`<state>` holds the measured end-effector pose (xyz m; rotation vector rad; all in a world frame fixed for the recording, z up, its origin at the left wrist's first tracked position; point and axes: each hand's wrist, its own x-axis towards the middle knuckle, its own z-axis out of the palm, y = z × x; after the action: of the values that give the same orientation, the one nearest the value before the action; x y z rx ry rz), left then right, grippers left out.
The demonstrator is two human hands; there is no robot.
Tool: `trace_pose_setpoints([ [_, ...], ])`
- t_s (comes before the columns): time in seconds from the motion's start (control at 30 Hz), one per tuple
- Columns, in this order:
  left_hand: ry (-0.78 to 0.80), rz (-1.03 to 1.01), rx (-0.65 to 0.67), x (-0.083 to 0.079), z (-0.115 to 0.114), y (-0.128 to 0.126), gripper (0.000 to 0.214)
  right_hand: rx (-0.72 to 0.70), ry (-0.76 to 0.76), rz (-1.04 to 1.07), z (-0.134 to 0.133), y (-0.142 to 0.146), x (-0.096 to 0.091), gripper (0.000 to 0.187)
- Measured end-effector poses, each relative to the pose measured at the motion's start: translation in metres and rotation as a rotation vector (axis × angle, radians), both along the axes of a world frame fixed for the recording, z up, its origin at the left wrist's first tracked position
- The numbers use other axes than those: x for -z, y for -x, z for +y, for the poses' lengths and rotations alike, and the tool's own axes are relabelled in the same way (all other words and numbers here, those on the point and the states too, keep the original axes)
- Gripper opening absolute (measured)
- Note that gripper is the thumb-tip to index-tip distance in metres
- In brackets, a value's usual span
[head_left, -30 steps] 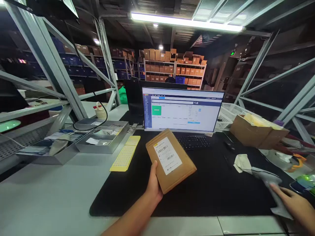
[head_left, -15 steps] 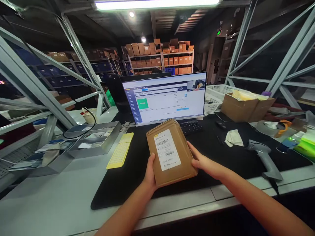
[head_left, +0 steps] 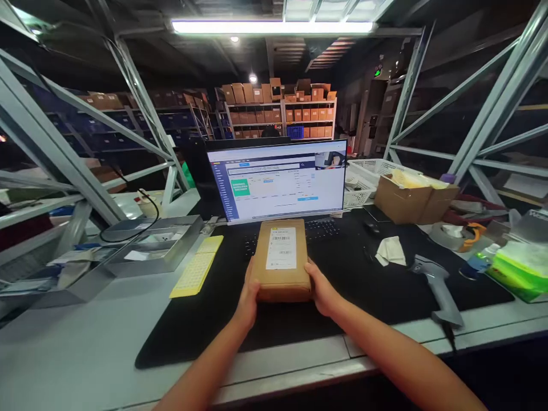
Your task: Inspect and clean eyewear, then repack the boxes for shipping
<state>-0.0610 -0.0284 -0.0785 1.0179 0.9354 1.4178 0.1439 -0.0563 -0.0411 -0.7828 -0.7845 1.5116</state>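
Two sides of a brown carton (head_left: 279, 275) were clamped, by the left hand (head_left: 248, 297) at eight o'clock and the right hand (head_left: 322, 290) at four. It was over the black mat (head_left: 194, 325); whether they touched could not be told. Its far edge, at twelve, overlapped the keyboard (head_left: 324, 229) in view, below the monitor (head_left: 278, 185). Yellow slips (head_left: 197, 268) lay at nine, a grey scanner (head_left: 438, 290) past three, near the desk's (head_left: 299, 361) front edge. Open mat stretched between right hand and scanner, and towards seven.
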Motion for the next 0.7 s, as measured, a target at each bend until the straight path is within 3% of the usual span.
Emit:
trace_pose_setpoints([
  [0.1,0.051,-0.079,-0.046,-0.014,-0.006,-0.010,0.059,-0.003,-0.006,-0.062,-0.006,-0.003,0.000,0.068],
  [0.17,0.134,-0.185,-0.146,-0.034,-0.012,-0.011,0.052,-0.050,0.039,-0.109,-0.004,-0.009,-0.001,0.075],
  [0.23,0.226,-0.299,-0.247,-0.061,-0.017,-0.004,0.046,-0.012,0.087,-0.184,0.001,-0.017,-0.001,0.081],
  [0.37,0.226,-0.372,-0.389,-0.125,-0.019,0.033,0.037,0.212,0.109,-0.395,0.017,-0.032,0.007,0.088],
  [0.5,0.067,-0.279,-0.428,-0.199,-0.011,0.087,0.035,0.133,0.087,-0.501,0.019,-0.033,0.015,0.092],
  [0.6,0.043,-0.196,-0.436,-0.252,-0.004,0.125,0.035,0.100,0.022,-0.566,0.012,-0.028,0.018,0.086],
  [0.7,0.034,-0.134,-0.457,-0.295,0.000,0.155,0.038,0.100,-0.046,-0.623,0.007,-0.026,0.022,0.077],
])
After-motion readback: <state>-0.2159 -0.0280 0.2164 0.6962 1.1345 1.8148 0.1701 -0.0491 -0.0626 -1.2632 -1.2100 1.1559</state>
